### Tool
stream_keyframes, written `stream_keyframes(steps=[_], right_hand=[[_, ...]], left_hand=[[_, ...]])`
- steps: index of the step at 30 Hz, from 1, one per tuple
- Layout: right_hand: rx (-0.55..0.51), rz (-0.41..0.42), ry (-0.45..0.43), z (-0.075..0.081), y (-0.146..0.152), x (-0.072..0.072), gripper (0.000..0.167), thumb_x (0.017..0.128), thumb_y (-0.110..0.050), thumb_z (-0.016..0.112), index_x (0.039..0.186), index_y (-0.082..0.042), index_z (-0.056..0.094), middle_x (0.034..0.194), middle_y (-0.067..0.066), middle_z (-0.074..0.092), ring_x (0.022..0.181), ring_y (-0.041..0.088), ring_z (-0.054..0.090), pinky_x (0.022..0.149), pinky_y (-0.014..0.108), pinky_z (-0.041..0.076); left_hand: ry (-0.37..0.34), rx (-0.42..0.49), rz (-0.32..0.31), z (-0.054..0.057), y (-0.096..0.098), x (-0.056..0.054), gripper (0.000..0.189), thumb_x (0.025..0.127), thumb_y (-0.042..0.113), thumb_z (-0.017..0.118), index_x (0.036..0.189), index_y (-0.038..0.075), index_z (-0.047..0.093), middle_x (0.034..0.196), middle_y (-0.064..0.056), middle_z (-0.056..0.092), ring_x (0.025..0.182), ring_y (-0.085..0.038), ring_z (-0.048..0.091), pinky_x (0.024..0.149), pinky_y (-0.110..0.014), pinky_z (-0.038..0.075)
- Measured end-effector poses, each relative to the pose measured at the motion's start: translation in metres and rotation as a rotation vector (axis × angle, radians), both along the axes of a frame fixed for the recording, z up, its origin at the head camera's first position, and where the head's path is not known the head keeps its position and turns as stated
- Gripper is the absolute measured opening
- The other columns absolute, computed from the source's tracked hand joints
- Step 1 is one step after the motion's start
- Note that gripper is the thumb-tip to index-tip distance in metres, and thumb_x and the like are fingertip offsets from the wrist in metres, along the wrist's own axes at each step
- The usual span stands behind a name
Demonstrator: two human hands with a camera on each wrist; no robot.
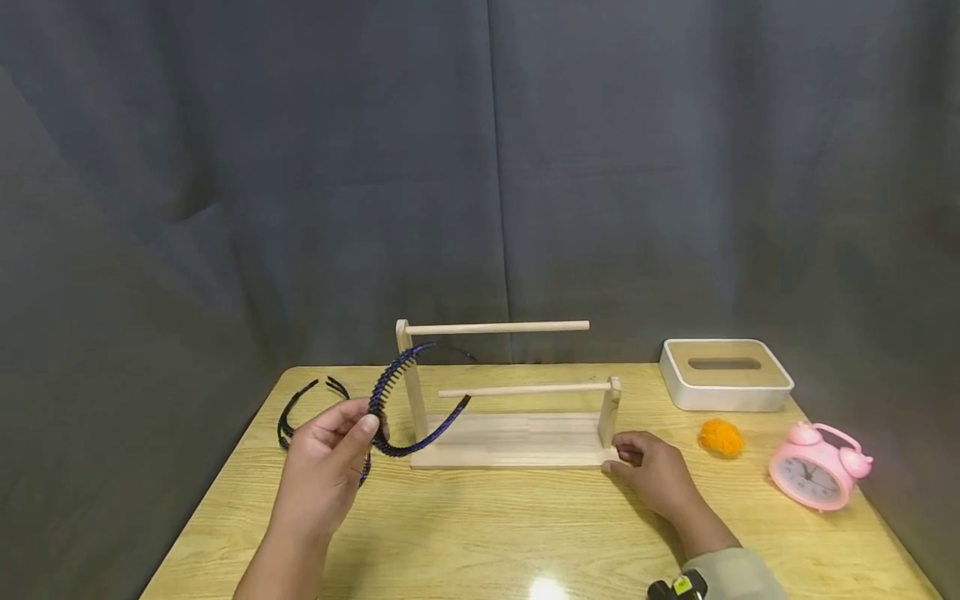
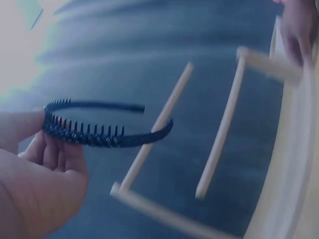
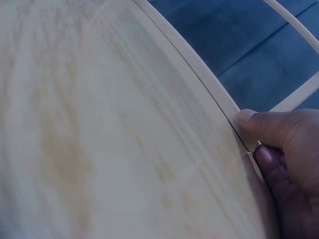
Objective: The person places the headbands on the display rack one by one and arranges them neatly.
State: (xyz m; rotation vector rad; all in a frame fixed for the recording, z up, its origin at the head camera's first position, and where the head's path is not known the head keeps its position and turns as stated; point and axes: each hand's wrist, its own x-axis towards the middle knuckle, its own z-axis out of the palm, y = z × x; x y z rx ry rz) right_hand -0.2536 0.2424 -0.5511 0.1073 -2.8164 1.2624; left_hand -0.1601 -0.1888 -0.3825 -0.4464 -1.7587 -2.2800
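Observation:
My left hand (image 1: 327, 467) pinches a dark blue toothed headband (image 1: 382, 392) between thumb and fingers, raised in front of the left post of a wooden rack (image 1: 510, 450). In the left wrist view the headband (image 2: 94, 138) shows its comb teeth, and one end overlaps the upper rod. The rack has a high rod (image 1: 498, 327) from the left post and a lower rod (image 1: 525, 389) from the right post, each with one free end. With thumb and curled fingers, my right hand (image 1: 656, 475) grips the right end of the rack's base (image 3: 222, 107).
More dark headbands (image 1: 287, 421) lie on the table (image 1: 480, 533) at left, partly behind my left hand. To the right are an orange yarn-like bundle (image 1: 721, 437), a pink alarm clock (image 1: 813, 472) and a white tissue box (image 1: 726, 400). A dark curtain (image 1: 480, 167) hangs behind.

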Motion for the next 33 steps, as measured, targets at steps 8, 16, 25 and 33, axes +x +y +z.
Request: stream_keyframes(steps=[8, 16, 25, 33], right_hand=[[-0.016, 0.002, 0.010, -0.004, -0.001, -0.001, 0.041, 0.093, -0.015, 0.089, 0.128, -0.002, 0.074, 0.123, 0.014, 0.075, 0.114, 0.029, 0.075, 0.098, 0.040, 0.064], [-0.012, 0.001, 0.010, -0.004, 0.000, -0.002, 0.040, 0.093, -0.017, 0.090, 0.128, -0.004, 0.075, 0.122, 0.011, 0.076, 0.113, 0.027, 0.075, 0.098, 0.039, 0.064], [-0.014, -0.011, -0.003, -0.001, 0.000, 0.000, 0.041, 0.092, -0.016, 0.090, 0.128, -0.004, 0.075, 0.123, 0.012, 0.076, 0.113, 0.027, 0.075, 0.098, 0.039, 0.064], [-0.005, -0.030, -0.007, -0.001, -0.001, -0.003, 0.041, 0.092, -0.016, 0.090, 0.128, -0.005, 0.075, 0.122, 0.011, 0.075, 0.112, 0.025, 0.074, 0.098, 0.040, 0.064]], left_hand=[[-0.136, 0.165, -0.067, 0.018, 0.056, -0.046, 0.032, 0.108, -0.008, 0.058, 0.101, 0.016, 0.078, 0.096, 0.004, 0.074, 0.088, -0.008, 0.070, 0.084, -0.018, 0.059], [-0.174, 0.286, -0.071, 0.042, 0.091, -0.072, 0.030, 0.108, -0.007, 0.058, 0.098, 0.014, 0.077, 0.093, 0.002, 0.073, 0.086, -0.007, 0.070, 0.079, -0.016, 0.058], [-0.261, 0.225, -0.041, 0.064, 0.122, -0.095, 0.011, 0.108, 0.002, 0.066, 0.115, 0.001, 0.074, 0.097, 0.000, 0.069, 0.083, -0.007, 0.066, 0.070, -0.017, 0.055], [-0.336, 0.120, -0.026, 0.070, 0.143, -0.110, 0.016, 0.107, 0.007, 0.071, 0.119, -0.002, 0.074, 0.095, 0.001, 0.069, 0.080, -0.006, 0.062, 0.070, -0.016, 0.050]])
